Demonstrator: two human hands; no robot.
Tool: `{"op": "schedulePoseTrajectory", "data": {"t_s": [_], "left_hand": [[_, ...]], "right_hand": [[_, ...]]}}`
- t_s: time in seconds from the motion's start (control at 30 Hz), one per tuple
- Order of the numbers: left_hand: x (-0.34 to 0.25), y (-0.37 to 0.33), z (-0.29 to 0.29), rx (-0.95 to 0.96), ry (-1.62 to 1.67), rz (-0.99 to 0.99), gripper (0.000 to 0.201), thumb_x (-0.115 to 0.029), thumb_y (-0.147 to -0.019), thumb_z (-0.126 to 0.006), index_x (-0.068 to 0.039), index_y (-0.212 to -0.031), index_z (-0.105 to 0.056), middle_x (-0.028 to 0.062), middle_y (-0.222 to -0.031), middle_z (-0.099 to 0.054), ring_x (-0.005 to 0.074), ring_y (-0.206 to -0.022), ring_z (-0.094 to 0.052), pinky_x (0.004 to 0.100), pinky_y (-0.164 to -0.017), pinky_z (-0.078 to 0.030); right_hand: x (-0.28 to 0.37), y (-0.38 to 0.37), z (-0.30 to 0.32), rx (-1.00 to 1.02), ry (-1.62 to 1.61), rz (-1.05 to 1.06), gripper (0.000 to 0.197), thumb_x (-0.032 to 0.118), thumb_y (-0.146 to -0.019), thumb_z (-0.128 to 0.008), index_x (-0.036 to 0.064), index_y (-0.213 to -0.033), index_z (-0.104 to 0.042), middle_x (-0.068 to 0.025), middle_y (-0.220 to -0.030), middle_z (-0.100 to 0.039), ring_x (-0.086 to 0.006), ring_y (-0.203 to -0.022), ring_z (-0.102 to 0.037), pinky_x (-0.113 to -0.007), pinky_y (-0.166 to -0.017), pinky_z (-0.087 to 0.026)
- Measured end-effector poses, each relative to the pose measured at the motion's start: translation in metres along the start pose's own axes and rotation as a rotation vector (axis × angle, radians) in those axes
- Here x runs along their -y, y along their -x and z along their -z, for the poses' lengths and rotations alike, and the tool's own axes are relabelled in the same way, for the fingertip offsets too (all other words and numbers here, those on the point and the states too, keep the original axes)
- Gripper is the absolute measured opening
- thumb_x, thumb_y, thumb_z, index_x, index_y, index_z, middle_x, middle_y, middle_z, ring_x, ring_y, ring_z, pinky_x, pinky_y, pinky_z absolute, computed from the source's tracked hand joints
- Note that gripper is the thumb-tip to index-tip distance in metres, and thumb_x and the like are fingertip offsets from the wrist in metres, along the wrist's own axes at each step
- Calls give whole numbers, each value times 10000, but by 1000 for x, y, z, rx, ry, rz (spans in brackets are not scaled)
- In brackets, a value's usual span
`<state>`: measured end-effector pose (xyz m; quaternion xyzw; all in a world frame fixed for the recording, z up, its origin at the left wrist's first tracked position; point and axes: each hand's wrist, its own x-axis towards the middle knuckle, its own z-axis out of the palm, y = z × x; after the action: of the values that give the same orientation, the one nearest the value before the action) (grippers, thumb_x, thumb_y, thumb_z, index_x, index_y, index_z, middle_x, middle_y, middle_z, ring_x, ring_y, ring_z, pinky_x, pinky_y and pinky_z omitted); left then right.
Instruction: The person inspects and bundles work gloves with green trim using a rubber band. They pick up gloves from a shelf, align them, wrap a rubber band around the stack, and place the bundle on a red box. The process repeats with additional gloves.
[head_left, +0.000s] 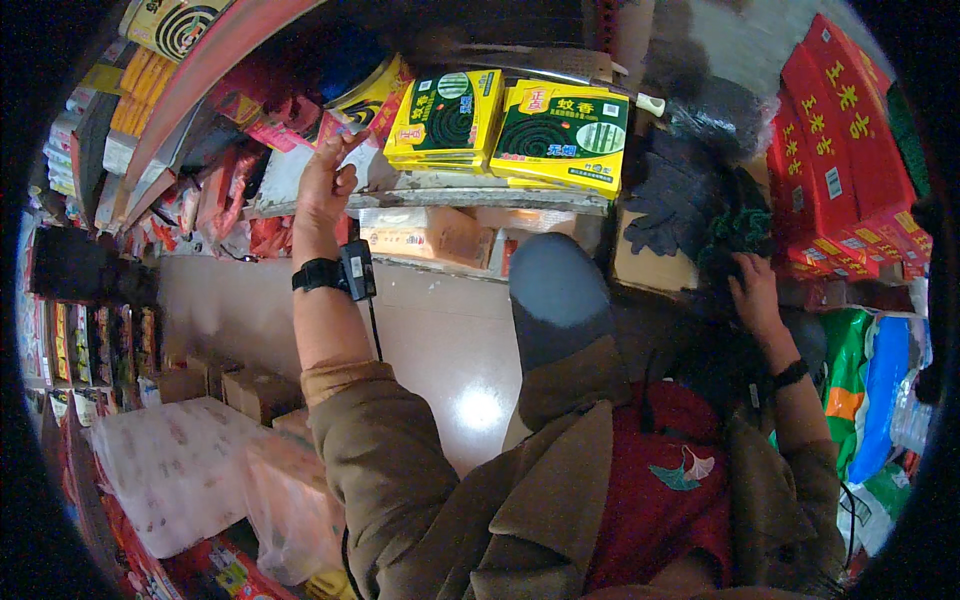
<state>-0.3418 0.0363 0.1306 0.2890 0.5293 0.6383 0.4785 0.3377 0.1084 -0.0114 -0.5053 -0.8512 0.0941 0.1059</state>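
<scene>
My left hand [328, 180] is raised over the shelf front at the left, its fingers closed in a pinch on a pink packet [376, 126]. Right of it, two stacks of yellow-and-green mosquito coil boxes, a left stack [444, 115] and a right stack [560, 135], lie on the pale shelf [440, 196]. My right hand [757, 295] is low beside a pile of dark gloves [665, 195] with green cuffs [738, 232]. Its fingers curl against the dark material, and what they hold is hard to see in the shadow.
Red cartons [835, 150] are stacked at the far right, above green and blue packages [870, 390]. A cardboard box [650, 262] is under the gloves. Wrapped packs [420, 238] fill the lower shelf. Plastic-wrapped bundles [175, 465] stand at the lower left.
</scene>
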Motion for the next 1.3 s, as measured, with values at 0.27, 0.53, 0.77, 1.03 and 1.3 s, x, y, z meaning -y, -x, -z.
{"op": "schedulePoseTrajectory", "data": {"t_s": [0.27, 0.53, 0.77, 1.03, 1.3], "left_hand": [[37, -50, 51, -279, -538, -53, 269, -261, -943, -654, -77, -1131, -706, 28, -1061, -713, 157, -855, -645, 272, -706, -505], [65, -75, 117, -451, -1027, -236, 263, -248, -905, -695, -52, -1069, -759, 61, -924, -755, 133, -822, -677, 278, -748, -514], [46, -36, 91, -530, -1022, -543, 239, -129, -913, -653, -48, -1125, -729, 101, -1032, -737, 180, -910, -681, 315, -822, -523], [53, 45, 2, -572, -722, -681, 195, -41, -958, -610, 20, -1130, -678, 99, -1086, -701, 170, -974, -652, 301, -834, -525], [119, 137, -165, 206, -624, -416, 150, -50, -987, -587, -4, -1096, -679, 62, -976, -678, 127, -855, -631, 263, -780, -525]], "right_hand": [[-5, 5, 1, -28, 36, -32, 444, 85, -840, -670, 59, -1268, -558, -177, -1216, -576, -414, -1168, -518, -525, -1001, -431], [-16, 11, 19, 20, 63, -93, 415, 117, -868, -646, 53, -1269, -560, -189, -1192, -602, -403, -1062, -594, -489, -895, -496], [-20, 17, 14, -77, 49, -85, 348, 111, -868, -650, 61, -1205, -582, -190, -1130, -620, -408, -1030, -611, -483, -857, -512], [-33, 18, 3, -25, 57, -140, 441, 237, -880, -691, 97, -1276, -558, -190, -1264, -600, -410, -1109, -602, -466, -933, -505], [-9, 7, 2, 314, 39, -380, 828, 591, -822, -691, 73, -1417, -439, -237, -1252, -620, -410, -1102, -631, -477, -907, -520]]}}
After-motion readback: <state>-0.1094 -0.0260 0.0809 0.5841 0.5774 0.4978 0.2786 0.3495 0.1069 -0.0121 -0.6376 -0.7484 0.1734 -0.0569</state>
